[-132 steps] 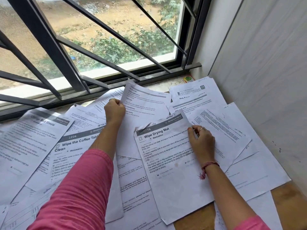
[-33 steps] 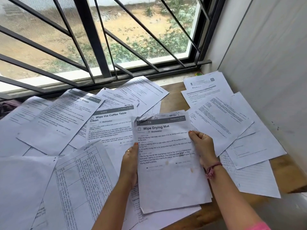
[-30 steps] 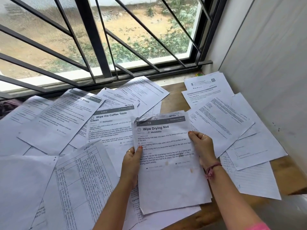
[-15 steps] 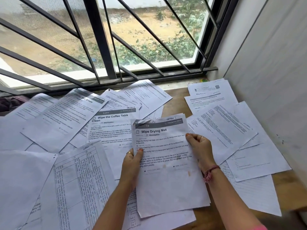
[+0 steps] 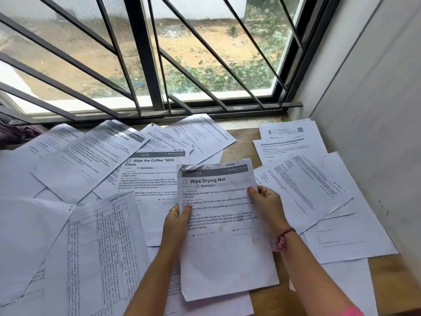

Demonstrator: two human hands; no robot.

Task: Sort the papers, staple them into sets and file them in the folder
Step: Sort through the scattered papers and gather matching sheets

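Item: "Wipe Drying Mat" sheet (image 5: 224, 226), now lifted clear of the scattered papers (image 5: 95, 160) on the surface (image 5: 241, 142). I am seeing left hand (image 5: 176, 221) and right hand (image 5: 265, 201) pinching its side edges; sorting is proceeding, stapling pending.

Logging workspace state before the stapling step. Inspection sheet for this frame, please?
Surface: wooden table, mostly covered by loose sheets.
Job's things: "Wipe Drying Mat" sheet held up; "Wipe the Coffee Table Clean" sheet flat left of it; no stapler or folder seen.
Clutter: small green-yellow item in the far corner.
Hands: left hand and right hand grip the sheet's edges.
Cables: nothing seen.
Surroundings: barred window, white wall right.
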